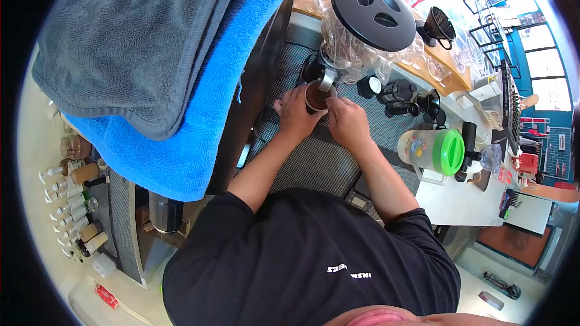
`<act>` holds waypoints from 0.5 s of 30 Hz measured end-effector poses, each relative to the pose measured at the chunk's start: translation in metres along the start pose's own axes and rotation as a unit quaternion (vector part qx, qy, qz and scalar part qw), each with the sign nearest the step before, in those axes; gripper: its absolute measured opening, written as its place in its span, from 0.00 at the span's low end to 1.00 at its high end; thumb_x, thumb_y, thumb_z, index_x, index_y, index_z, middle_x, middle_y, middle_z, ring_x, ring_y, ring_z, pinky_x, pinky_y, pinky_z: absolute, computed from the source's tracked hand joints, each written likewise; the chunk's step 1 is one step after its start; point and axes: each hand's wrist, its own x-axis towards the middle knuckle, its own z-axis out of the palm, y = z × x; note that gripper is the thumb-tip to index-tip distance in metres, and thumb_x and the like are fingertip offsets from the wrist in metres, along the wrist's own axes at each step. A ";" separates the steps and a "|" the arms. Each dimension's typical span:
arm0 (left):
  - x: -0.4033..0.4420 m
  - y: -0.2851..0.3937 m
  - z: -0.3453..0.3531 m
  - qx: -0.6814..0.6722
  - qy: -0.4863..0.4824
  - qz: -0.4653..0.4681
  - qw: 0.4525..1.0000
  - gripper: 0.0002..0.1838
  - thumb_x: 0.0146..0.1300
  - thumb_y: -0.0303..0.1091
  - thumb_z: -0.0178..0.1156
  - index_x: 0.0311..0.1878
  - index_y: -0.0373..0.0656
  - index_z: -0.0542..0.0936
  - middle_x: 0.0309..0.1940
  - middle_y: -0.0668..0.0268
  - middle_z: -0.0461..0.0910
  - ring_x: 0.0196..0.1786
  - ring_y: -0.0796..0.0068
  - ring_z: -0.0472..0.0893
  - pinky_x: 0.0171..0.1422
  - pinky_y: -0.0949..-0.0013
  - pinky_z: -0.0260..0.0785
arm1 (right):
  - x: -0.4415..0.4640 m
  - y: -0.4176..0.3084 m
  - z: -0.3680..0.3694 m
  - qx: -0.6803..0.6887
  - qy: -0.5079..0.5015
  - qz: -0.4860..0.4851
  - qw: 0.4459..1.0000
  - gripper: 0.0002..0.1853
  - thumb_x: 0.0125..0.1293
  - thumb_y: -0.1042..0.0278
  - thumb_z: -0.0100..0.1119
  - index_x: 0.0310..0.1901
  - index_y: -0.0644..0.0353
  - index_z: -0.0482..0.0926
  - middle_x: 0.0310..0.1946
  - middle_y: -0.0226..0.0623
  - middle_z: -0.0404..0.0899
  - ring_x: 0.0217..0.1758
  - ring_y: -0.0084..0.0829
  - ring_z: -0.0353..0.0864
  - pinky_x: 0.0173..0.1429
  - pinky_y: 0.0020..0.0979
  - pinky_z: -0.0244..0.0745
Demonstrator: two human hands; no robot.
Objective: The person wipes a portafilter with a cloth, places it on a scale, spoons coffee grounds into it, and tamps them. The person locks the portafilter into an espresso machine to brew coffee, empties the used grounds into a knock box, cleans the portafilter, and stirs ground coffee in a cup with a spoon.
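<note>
Main risk, imo: brown contents spilling. The cup (307,94) sits right below/beside a shiny metal piece (327,79), prob. a spout, so a knock against it or a sideways tug from either hand could tip the cup & scatter stuff over the dark mesh mat (326,160) on the worktop. Uneven pull is the likeliest cause, w/ both hands crowding one small rim. Also, the clear plastic wrap (356,54) bunched under the big black lid (374,13) hangs near; a loose fold could snag a knuckle or brush the cup's mouth.

Orientation: cup's mouth faces up toward the head cam; long axis approx. vertical, poss. w/ a slight lean, but fisheye + steep angle make tilt hard to judge, ditto whether its base touches the mat.

Position: ctr of the mat area, directly ahead of the person, between the two hands. L hand (294,110) is wrapped round its left side, gripping it. R hand (349,122) is curled w/ fingertips at the right edge; can't tell if it's gripping the cup or something thin.
</note>
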 end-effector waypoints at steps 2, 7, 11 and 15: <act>0.000 -0.003 0.004 0.000 -0.002 -0.005 1.000 0.46 0.57 0.51 0.87 0.78 0.52 0.79 0.72 0.62 0.85 0.78 0.54 0.77 0.79 0.37 0.54 | 0.003 0.007 0.008 0.049 0.007 0.024 0.998 0.10 0.77 0.71 0.63 0.51 0.66 0.90 0.41 0.54 0.92 0.45 0.57 0.93 0.52 0.50 0.89; 0.000 -0.001 0.000 0.016 -0.014 -0.016 1.000 0.48 0.58 0.52 0.87 0.80 0.52 0.77 0.72 0.62 0.84 0.79 0.53 0.76 0.80 0.37 0.53 | 0.003 0.007 0.004 0.093 0.030 0.076 0.992 0.11 0.77 0.71 0.63 0.51 0.67 0.91 0.44 0.56 0.93 0.47 0.57 0.95 0.54 0.49 0.89; 0.001 0.002 -0.002 -0.005 -0.025 -0.022 0.999 0.48 0.57 0.51 0.87 0.80 0.50 0.77 0.73 0.60 0.84 0.79 0.51 0.76 0.81 0.37 0.53 | 0.000 0.007 0.002 0.134 0.047 0.075 0.987 0.11 0.77 0.72 0.64 0.51 0.69 0.91 0.45 0.57 0.93 0.48 0.57 0.95 0.54 0.50 0.90; 0.001 0.004 -0.003 -0.003 -0.026 -0.025 0.999 0.50 0.54 0.47 0.89 0.80 0.49 0.76 0.74 0.61 0.83 0.80 0.50 0.75 0.84 0.38 0.56 | 0.000 0.010 0.003 0.097 0.048 0.033 0.994 0.11 0.77 0.73 0.64 0.52 0.69 0.90 0.45 0.58 0.93 0.48 0.59 0.94 0.55 0.49 0.89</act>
